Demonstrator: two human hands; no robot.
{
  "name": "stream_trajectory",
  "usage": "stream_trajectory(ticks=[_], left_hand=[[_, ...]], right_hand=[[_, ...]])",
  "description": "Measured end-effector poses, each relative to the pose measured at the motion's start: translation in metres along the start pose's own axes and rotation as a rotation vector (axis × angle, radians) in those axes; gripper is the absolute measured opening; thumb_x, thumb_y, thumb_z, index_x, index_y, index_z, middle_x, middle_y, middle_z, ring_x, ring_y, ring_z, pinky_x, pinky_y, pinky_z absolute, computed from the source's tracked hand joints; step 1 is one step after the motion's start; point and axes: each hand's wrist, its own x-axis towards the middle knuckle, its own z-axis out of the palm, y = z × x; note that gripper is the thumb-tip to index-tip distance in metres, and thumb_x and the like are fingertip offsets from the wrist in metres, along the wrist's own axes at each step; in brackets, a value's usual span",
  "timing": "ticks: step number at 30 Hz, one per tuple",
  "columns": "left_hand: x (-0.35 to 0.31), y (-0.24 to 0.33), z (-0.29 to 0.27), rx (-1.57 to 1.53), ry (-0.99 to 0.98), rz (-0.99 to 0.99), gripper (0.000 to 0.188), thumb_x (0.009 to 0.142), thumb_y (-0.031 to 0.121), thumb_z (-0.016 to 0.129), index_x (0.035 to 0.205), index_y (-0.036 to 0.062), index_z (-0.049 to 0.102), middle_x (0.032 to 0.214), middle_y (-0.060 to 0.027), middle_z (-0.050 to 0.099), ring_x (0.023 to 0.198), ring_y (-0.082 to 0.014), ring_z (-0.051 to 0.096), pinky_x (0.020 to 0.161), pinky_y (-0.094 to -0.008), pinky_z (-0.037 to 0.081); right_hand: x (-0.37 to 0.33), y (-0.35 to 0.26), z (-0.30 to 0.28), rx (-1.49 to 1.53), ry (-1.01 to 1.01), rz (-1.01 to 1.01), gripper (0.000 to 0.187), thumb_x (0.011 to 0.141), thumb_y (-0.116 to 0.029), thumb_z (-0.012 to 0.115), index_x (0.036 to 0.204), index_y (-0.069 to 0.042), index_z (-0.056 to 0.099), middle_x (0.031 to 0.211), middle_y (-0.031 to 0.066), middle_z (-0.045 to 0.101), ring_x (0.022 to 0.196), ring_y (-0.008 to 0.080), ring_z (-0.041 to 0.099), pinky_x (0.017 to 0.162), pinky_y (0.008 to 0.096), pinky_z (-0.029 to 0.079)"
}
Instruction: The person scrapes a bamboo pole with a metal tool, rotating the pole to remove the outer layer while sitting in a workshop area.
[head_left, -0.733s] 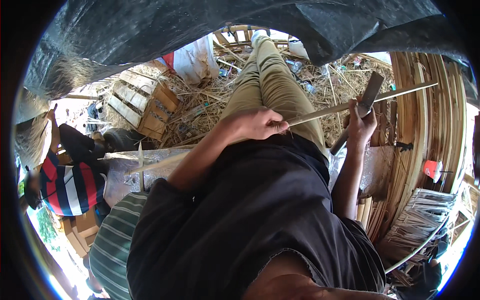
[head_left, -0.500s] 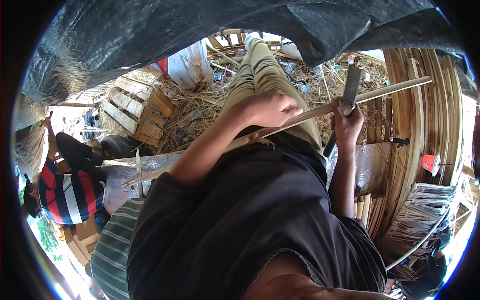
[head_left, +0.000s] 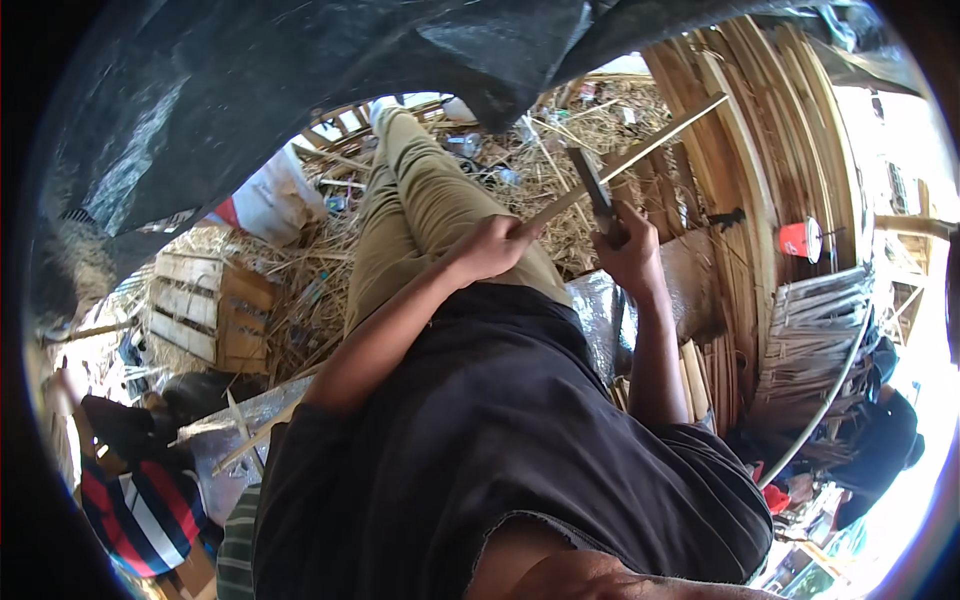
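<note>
A long, thin wooden strip (head_left: 655,138) slants across my lap, from the lower left to the upper right. My left hand (head_left: 492,248) is closed round its middle; the left forearm hides part of it. In my right hand (head_left: 628,245) is a dark metal tool (head_left: 588,180) with a flat, square-ended upper part. Its exact kind is unclear. The fingers are wrapped round its lower part, beside the strip. The tool's upper part lies against or just over the strip; I cannot tell whether they touch.
Stacked planks (head_left: 740,140) stand on the right, with a red cup (head_left: 800,241) by them. A wooden crate (head_left: 212,310) sits in straw on the left. Black sheeting (head_left: 300,70) hangs overhead. A person in a striped shirt (head_left: 145,515) is at the lower left, another (head_left: 880,455) at the right.
The view has shifted, so the planks sit further left. My left hand has come down onto the strip and closed round it. The tool now leans left, and the strip tilts more steeply.
</note>
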Motion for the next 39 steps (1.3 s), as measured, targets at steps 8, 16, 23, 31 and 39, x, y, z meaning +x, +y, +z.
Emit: stream_trajectory(ticks=[8,16,23,31,39], left_hand=[[0.011,-0.022,0.013,-0.019,-0.1,0.0,0.049,0.099,0.045,0.057,0.069,0.0062,0.054,0.06,0.0053,0.042,0.059,-0.0053,0.037,0.052,-0.0307,0.033],[0.018,-0.035,0.009,0.111,-0.071,-0.001,0.056,0.099,0.051,0.053,0.082,-0.002,0.061,0.065,-0.0075,0.054,0.065,-0.0145,0.05,0.064,-0.0363,0.043],[0.019,-0.04,0.005,0.162,-0.011,0.02,0.062,0.099,0.056,0.049,0.098,-0.0041,0.064,0.082,-0.0173,0.066,0.079,-0.0263,0.063,0.074,-0.0389,0.047],[0.035,-0.067,0.0,0.034,-0.074,-0.063,0.06,0.098,0.054,0.053,0.1,-0.0046,0.063,0.079,-0.0112,0.06,0.075,-0.0177,0.053,0.073,-0.0355,0.046],[0.019,-0.055,0.007,0.108,0.068,0.185,0.059,0.098,0.05,0.054,0.071,-0.0025,0.057,0.056,-0.0193,0.051,0.052,-0.0275,0.053,0.054,-0.045,0.04]], right_hand=[[0.012,0.047,0.012,-0.519,0.019,0.059,0.022,0.085,-0.028,0.067,0.079,-0.007,0.067,0.075,0.0174,0.069,0.07,0.0376,0.068,0.066,0.0461,0.054],[0.012,0.06,0.065,-0.541,-0.084,-0.027,0.011,0.084,-0.022,0.062,0.082,-0.012,0.069,0.069,0.016,0.067,0.067,0.0364,0.069,0.063,0.0473,0.055],[0.044,0.067,0.058,-0.713,-0.168,-0.129,0.008,0.081,-0.021,0.066,0.084,-0.014,0.07,0.071,0.0102,0.068,0.063,0.0299,0.067,0.06,0.0444,0.054],[0.089,0.086,0.03,-0.841,-0.05,-0.102,0.025,0.096,-0.027,0.056,0.083,-0.012,0.072,0.069,0.0105,0.068,0.061,0.0243,0.068,0.059,0.0431,0.057],[0.094,0.045,0.013,-1.033,-0.351,0.23,0.027,0.101,-0.019,0.044,0.1,-0.01,0.069,0.088,0.0113,0.068,0.077,0.0211,0.071,0.057,0.0357,0.059]])
